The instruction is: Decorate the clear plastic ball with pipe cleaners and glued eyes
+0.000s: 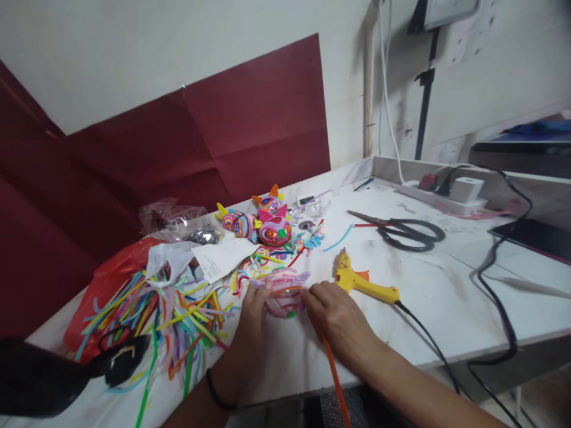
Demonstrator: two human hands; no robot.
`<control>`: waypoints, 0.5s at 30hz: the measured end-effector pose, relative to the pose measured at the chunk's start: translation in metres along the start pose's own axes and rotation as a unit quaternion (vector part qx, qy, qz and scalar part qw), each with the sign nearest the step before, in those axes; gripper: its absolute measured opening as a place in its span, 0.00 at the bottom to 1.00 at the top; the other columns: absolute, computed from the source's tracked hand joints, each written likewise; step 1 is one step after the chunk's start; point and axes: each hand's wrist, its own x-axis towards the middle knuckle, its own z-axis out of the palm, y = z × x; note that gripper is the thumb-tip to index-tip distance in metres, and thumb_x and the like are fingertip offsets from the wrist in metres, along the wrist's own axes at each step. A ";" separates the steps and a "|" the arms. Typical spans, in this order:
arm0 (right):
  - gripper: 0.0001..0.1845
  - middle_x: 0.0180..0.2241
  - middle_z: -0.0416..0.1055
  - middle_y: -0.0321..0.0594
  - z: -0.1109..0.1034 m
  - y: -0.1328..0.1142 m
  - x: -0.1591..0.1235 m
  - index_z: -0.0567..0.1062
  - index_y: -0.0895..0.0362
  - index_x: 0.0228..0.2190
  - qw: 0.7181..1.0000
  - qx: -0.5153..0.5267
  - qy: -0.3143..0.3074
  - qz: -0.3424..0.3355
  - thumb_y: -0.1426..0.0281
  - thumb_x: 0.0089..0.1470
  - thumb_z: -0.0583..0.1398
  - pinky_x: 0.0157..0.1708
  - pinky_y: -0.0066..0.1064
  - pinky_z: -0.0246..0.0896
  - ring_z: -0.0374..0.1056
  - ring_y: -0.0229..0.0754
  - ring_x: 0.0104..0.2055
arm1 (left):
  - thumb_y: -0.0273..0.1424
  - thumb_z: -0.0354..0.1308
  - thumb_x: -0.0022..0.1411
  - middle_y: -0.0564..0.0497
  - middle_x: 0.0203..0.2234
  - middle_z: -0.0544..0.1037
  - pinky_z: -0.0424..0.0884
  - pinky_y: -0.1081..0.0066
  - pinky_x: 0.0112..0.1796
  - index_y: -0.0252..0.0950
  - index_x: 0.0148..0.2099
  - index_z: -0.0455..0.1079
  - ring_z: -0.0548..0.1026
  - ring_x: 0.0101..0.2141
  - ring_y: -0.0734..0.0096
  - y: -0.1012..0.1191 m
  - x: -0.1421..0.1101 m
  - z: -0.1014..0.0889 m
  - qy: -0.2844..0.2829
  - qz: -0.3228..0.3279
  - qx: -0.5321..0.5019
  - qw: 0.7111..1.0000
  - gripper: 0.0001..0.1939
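A round pink-and-white striped craft ball with lilac ear-like points and a green spot rests at the front of the table. My left hand is closed on its left side, thumb and fingers gripping it. At its right side, my right hand pinches an orange pipe cleaner, which lies across the ball and trails down past the table's front edge. Just beyond that hand lies a yellow hot glue gun, its nozzle pointing away. The right fingertips are partly hidden.
Loose coloured pipe cleaners spread at left beside a red plastic bag. Finished colourful animal heads stand behind. Black-handled scissors lie at right, near a white power strip. Black cables cross the right edge.
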 end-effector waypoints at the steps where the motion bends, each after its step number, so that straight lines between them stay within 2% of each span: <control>1: 0.09 0.26 0.67 0.41 0.000 0.000 0.000 0.74 0.60 0.32 1.000 0.001 0.000 0.001 0.78 0.61 0.54 0.29 0.34 0.52 0.58 0.42 0.28 | 0.36 0.67 0.47 0.46 0.45 0.76 0.63 0.63 0.54 0.40 0.38 0.77 0.66 0.55 0.53 -0.002 0.002 -0.003 -0.007 0.010 0.012 1.000 0.14; 2: 0.09 0.26 0.67 0.41 0.000 0.000 0.000 0.74 0.60 0.32 1.000 0.003 -0.001 0.002 0.78 0.61 0.54 0.29 0.34 0.52 0.59 0.42 0.28 | 0.38 0.67 0.47 0.45 0.47 0.76 0.63 0.62 0.54 0.39 0.40 0.77 0.65 0.56 0.53 -0.003 0.004 -0.004 -0.020 -0.002 0.006 1.000 0.16; 5: 0.08 0.27 0.67 0.40 -0.001 0.001 0.001 0.74 0.60 0.33 1.000 0.008 -0.002 0.002 0.78 0.60 0.54 0.29 0.33 0.52 0.59 0.42 0.28 | 0.43 0.63 0.52 0.46 0.47 0.76 0.67 0.59 0.50 0.39 0.49 0.71 0.71 0.52 0.54 0.001 0.011 -0.004 -0.037 -0.100 -0.072 0.992 0.23; 7: 0.08 0.27 0.68 0.41 -0.001 0.002 0.001 0.74 0.60 0.33 1.000 0.012 -0.003 0.001 0.79 0.60 0.55 0.29 0.34 0.52 0.59 0.43 0.28 | 0.44 0.62 0.53 0.46 0.46 0.77 0.67 0.59 0.50 0.39 0.54 0.66 0.74 0.49 0.56 0.007 0.014 -0.003 -0.053 -0.130 -0.090 0.986 0.27; 9: 0.08 0.27 0.68 0.41 -0.001 0.003 0.001 0.74 0.61 0.34 1.000 0.019 -0.004 -0.001 0.79 0.59 0.55 0.29 0.34 0.52 0.59 0.43 0.29 | 0.45 0.62 0.54 0.45 0.47 0.76 0.66 0.60 0.51 0.38 0.54 0.66 0.74 0.49 0.57 0.013 0.018 -0.005 -0.076 -0.128 -0.084 0.985 0.28; 15: 0.08 0.28 0.69 0.41 0.000 0.006 0.000 0.74 0.62 0.38 0.999 0.036 -0.004 0.001 0.78 0.60 0.55 0.30 0.34 0.55 0.61 0.43 0.30 | 0.49 0.59 0.55 0.42 0.52 0.74 0.62 0.59 0.55 0.35 0.47 0.73 0.69 0.54 0.53 0.017 0.025 -0.019 -0.136 -0.134 -0.028 0.981 0.25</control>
